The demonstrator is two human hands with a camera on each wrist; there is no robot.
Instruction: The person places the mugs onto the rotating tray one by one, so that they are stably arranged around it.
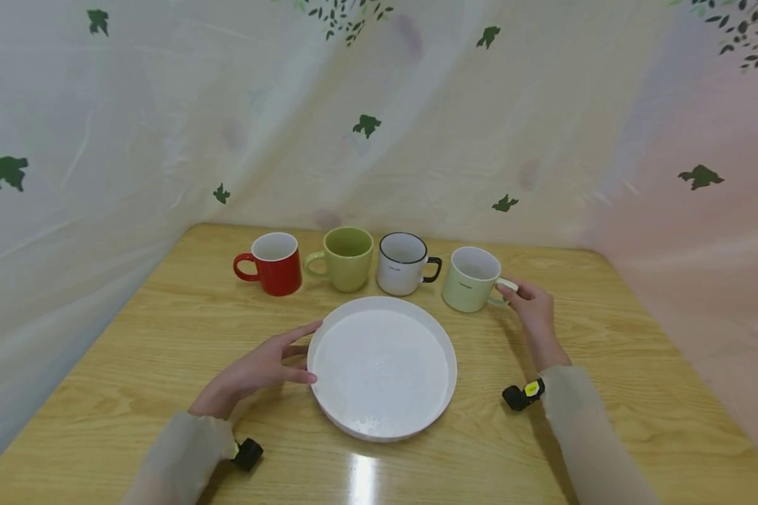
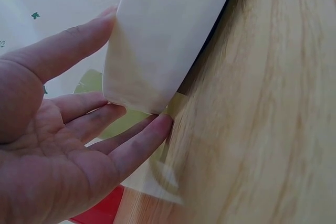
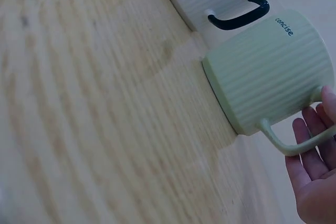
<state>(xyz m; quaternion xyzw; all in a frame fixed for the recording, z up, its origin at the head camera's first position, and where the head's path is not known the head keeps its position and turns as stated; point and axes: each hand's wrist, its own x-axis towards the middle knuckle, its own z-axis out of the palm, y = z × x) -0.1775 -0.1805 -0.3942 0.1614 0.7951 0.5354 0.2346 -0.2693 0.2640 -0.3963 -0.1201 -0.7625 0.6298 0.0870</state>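
While the left hand, fingers spread, touches the white tray, the right hand pinches the handle of the pale green cup, behind the tray's right side.

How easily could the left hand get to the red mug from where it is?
Probably yes, easily: the left hand touches the white tray's rim, and only tabletop seems to lie between it and the red mug, whose handle points left.
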